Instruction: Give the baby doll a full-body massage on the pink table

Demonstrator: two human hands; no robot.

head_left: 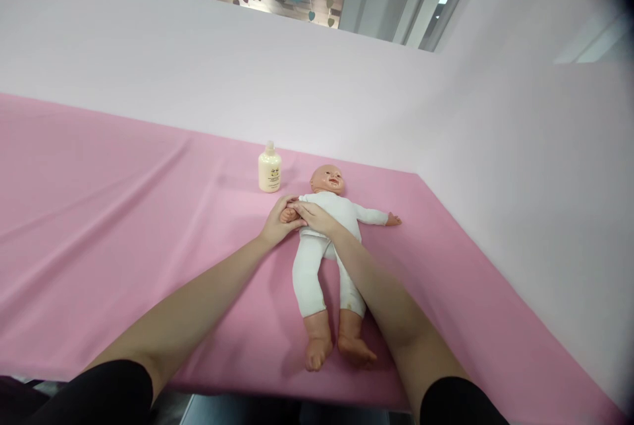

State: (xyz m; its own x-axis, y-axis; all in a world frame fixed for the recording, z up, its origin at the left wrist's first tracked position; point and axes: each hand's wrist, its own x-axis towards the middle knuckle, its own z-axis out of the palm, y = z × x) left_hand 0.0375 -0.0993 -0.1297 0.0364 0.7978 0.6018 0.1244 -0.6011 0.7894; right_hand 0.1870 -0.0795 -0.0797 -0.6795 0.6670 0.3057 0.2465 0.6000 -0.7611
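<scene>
A baby doll (311,273) in a white suit lies on its back on the pink-covered table, head toward the wall and bare feet toward me. My left hand (276,222) is closed around the doll's arm on the left side, close to its small fist. Across the same arm, beside the chest, lies my right hand (313,215), its fingers wrapped over the sleeve and meeting my left fingers. The doll's other arm stretches out to the right. Parts of my fingertips and the held sleeve are hidden.
A cream-coloured pump-type bottle (269,171) stands upright left of the doll's head. The pink cover (123,227) has long creases on the left. White walls (222,68) rise behind and on the right, with a window above.
</scene>
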